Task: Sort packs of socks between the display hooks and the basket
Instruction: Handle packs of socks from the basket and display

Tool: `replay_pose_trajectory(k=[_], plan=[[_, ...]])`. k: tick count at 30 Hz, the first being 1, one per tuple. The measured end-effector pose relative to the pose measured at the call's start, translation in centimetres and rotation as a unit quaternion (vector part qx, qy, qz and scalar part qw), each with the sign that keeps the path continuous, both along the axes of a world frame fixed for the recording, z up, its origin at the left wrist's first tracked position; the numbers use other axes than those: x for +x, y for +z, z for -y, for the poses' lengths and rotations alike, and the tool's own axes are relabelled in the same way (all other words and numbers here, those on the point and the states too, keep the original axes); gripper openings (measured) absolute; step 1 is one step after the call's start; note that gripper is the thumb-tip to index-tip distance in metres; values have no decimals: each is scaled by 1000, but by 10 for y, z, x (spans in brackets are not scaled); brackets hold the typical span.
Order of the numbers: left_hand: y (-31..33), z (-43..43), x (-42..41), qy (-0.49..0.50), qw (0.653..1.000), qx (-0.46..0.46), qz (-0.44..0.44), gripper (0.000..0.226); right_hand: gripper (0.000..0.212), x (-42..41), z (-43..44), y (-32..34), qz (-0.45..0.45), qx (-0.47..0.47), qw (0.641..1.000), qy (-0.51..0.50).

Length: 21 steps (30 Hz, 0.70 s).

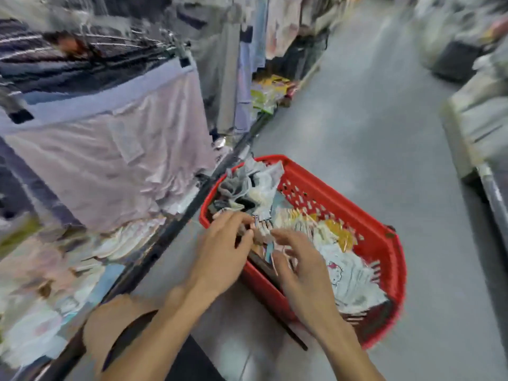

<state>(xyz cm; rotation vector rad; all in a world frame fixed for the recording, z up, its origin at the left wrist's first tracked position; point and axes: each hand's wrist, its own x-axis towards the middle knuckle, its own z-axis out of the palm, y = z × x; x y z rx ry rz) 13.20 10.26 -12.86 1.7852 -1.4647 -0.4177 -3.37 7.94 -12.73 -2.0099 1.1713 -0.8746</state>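
Red basket (pixel 379 243) on the grey floor (pixel 371 133), just beside the base of the display rack (pixel 170 226) on the left. Filled with sock packs (pixel 354 281): white ones with a pink cartoon print toward the near right, yellow-printed ones (pixel 335 229) mid-basket, grey and dark ones (pixel 236 182) heaped at the far left corner, reaching above the rim.

Both hands over the near-left rim of the basket. Left hand (pixel 222 251) palm down, fingers curled, tips pinched onto a small pack (pixel 262 224) with white hanger tabs, at the basket's left side. Right hand (pixel 302 273) just beside it, fingers spread and bent, tips touching the same cluster of packs; firm grasp or only contact, cannot tell through the blur.

Rack on the left: pale lilac garment (pixel 115 160) clipped up top, dark striped items (pixel 41 50) above it, more packaged goods (pixel 49 276) lower down, all heavily smeared. Display hooks not distinguishable.

Aisle runs away top right, with blurred merchandise along both sides.
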Motion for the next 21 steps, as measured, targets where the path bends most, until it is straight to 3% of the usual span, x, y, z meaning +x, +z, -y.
replay_pose_trajectory(k=[3,5,8,11,15,18,21], plan=[[-15,17,-10,-6,999,32,16,23,29,-50,18,-16,-110,-7,988,-106],[-21,24,-18,-20,999,47,15,23,38,-77,31,-24,-181,18,969,-165],[-25,30,-38,-46,998,38,36,19,50,-95,46,-36,-237,87,954,-163],[-31,35,-61,-81,994,60,35,20,64,-94,57,-43,-241,147,950,-135],[-45,46,-82,-106,966,230,50,52,90,-90,72,-48,-274,160,934,-163],[-49,60,-90,-84,948,303,54,71,83,-85,80,-53,-256,147,942,-157],[-51,78,-95,-39,939,342,-15,86,81,-81,85,-58,-232,214,943,-105]])
